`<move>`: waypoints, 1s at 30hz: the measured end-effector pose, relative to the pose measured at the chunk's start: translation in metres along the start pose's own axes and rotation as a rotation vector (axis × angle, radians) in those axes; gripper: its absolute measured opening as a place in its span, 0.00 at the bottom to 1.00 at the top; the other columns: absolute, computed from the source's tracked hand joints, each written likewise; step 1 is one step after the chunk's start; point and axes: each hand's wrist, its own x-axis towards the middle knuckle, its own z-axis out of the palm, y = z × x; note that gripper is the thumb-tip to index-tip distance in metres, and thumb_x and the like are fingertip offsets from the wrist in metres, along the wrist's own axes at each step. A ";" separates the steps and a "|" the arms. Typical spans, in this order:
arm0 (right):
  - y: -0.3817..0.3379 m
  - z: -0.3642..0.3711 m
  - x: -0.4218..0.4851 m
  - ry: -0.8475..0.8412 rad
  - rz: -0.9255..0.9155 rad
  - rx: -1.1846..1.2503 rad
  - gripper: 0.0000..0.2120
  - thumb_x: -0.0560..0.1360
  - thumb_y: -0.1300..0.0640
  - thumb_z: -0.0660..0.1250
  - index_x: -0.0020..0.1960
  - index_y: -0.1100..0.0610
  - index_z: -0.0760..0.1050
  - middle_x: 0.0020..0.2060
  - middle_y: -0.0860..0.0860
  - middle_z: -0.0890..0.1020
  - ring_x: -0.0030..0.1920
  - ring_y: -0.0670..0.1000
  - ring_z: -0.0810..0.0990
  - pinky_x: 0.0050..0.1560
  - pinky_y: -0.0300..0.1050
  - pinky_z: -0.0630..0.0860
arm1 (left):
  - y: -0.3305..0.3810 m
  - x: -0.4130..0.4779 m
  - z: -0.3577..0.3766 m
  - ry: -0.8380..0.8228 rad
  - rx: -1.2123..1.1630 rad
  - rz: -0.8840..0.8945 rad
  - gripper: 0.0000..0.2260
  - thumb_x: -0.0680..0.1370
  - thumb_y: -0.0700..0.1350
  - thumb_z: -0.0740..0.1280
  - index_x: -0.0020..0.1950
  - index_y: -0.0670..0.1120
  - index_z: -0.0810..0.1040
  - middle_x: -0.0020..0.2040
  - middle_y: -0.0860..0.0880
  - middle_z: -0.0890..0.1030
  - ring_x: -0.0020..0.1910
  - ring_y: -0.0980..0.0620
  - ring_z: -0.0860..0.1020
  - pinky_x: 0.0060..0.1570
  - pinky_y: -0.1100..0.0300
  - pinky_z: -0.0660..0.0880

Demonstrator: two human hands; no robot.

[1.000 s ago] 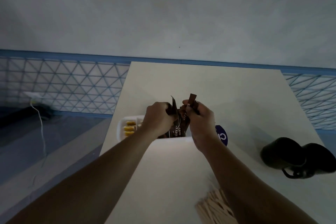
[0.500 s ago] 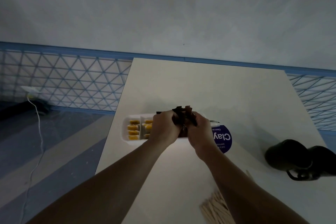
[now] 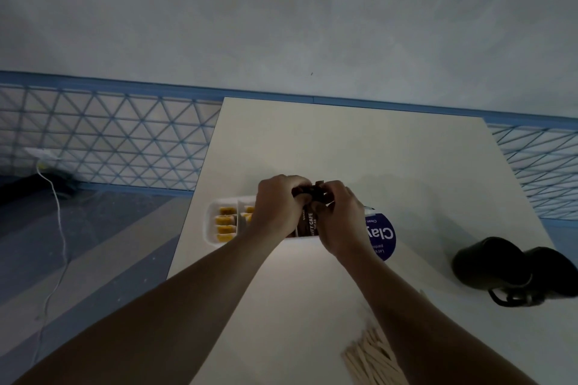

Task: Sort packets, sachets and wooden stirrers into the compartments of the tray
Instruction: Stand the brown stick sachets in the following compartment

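Since the earlier frames: both hands lowered, brown coffee sachets [image 3: 308, 222] brought down into the white compartment tray [image 3: 210, 228]. Left hand [image 3: 276, 209]: fingers curled tight around the sachet tops. Right hand [image 3: 339, 216]: fingers pinching the same bundle from the other side; hands almost touching. Sachets: upright in a middle compartment, "CAFE" lettering legible. Yellow sachets [image 3: 225, 224]: stacked in the leftmost compartment, more in the next one. Tray: near the left edge of the table [image 3: 359, 141]. Blue round label [image 3: 383, 236]: just right of the tray. Wooden stirrers [image 3: 370, 361]: loose pile, near table edge. Black mugs [image 3: 488, 266]: on their sides, far right.
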 end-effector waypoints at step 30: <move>0.019 -0.055 -0.036 0.080 0.152 -0.027 0.05 0.76 0.57 0.72 0.51 0.55 0.82 0.39 0.44 0.81 0.36 0.37 0.76 0.36 0.26 0.68 | 0.032 -0.019 0.007 0.002 0.069 0.011 0.10 0.74 0.43 0.73 0.55 0.47 0.81 0.45 0.50 0.82 0.45 0.52 0.80 0.46 0.60 0.76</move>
